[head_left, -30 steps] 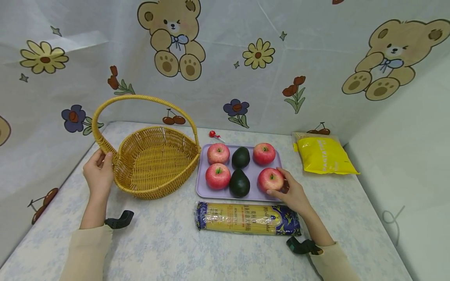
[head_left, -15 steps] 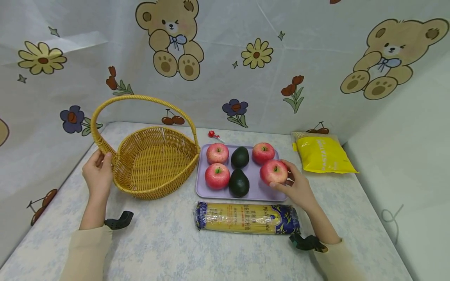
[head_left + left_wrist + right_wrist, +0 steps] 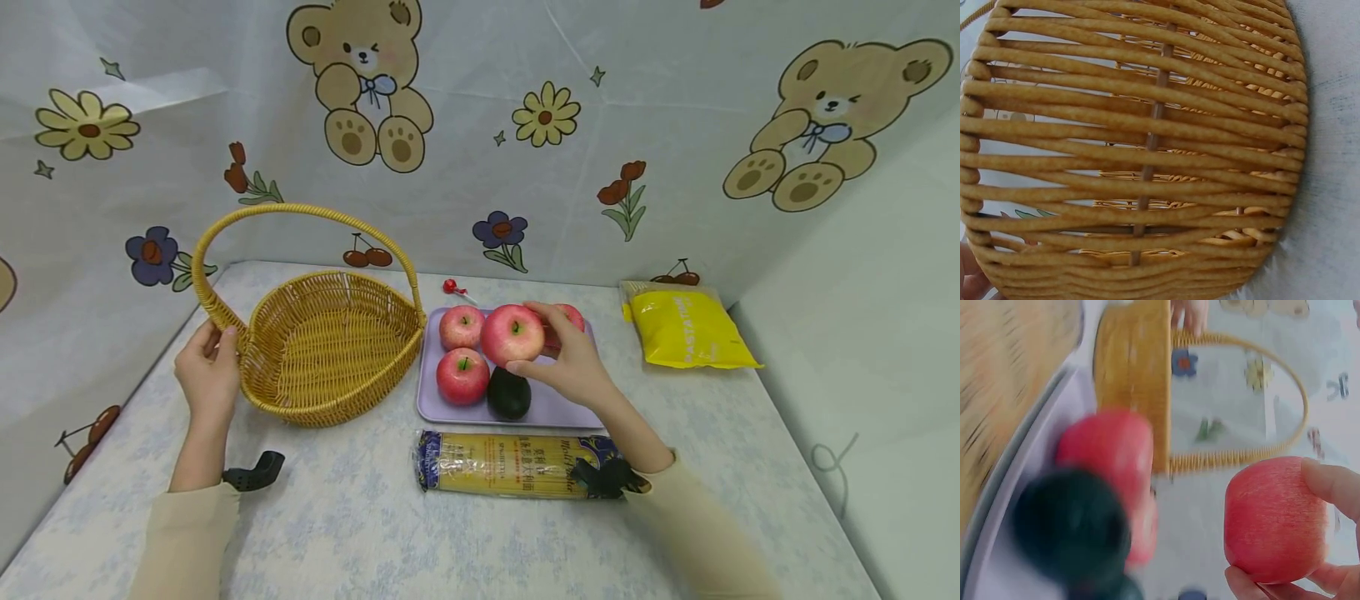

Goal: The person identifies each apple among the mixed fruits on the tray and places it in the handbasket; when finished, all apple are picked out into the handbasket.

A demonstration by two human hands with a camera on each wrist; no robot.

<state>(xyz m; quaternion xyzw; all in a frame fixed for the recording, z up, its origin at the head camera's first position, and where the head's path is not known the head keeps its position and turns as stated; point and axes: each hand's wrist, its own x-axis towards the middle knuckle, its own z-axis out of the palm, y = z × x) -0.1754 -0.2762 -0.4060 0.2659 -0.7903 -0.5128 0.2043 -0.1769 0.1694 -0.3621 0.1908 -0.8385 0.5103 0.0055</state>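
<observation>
An apple (image 3: 513, 335) is gripped between the thumb and fingers of my right hand (image 3: 573, 358), raised above the lilac tray (image 3: 558, 412). The right wrist view shows the same apple (image 3: 1277, 522) clear of the tray. My left hand (image 3: 208, 371) pinches the left side of the wicker basket (image 3: 337, 350), at the foot of its tall handle. No items show inside the basket. Below the held apple, two apples stand at the tray's left, with an avocado (image 3: 509, 396) beside the front apple (image 3: 462, 377). Another apple (image 3: 572, 317) is partly hidden behind my right hand.
A spaghetti packet (image 3: 495, 467) lies in front of the tray, partly under the right wrist's camera. A yellow pasta bag (image 3: 690, 329) sits at the back right. Behind the tray is a red lollipop (image 3: 452, 287). A patterned cloth (image 3: 450, 125) hangs along the back.
My right hand has lifted the apple from the tray's front right and carried it left, over the avocados. The left hand has stayed at the basket.
</observation>
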